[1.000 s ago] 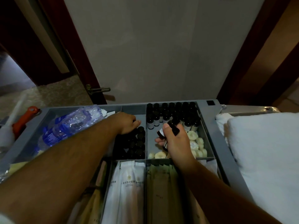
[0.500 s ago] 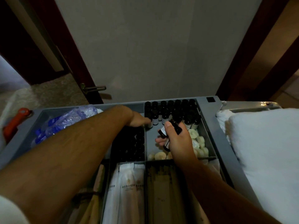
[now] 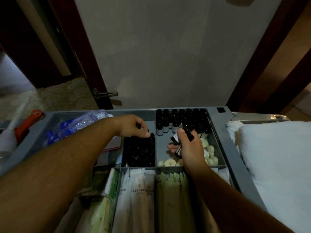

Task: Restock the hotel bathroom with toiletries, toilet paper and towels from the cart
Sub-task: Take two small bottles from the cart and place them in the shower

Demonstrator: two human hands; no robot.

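Early pickup stage at the cart (image 3: pixel 218 121): right hand (image 3: pixel 189 148) grips small toiletry bottles (image 3: pixel 188 134) above the far-right compartment, left hand (image 3: pixel 132 126) fingers seemingly pinch a dark bottle (image 3: pixel 152 137) in the middle compartment, towels (image 3: pixel 277 157) on the right edge untouched.

Dim, murky light; wide-angle bowing, perhaps slight edge blur.

Both bare forearms reach forward; left hand (image 3: pixel 133 126) hangs palm-down, fingertips bunched, while right hand (image 3: pixel 190 148) curls round small dark bottles (image 3: pixel 189 135).
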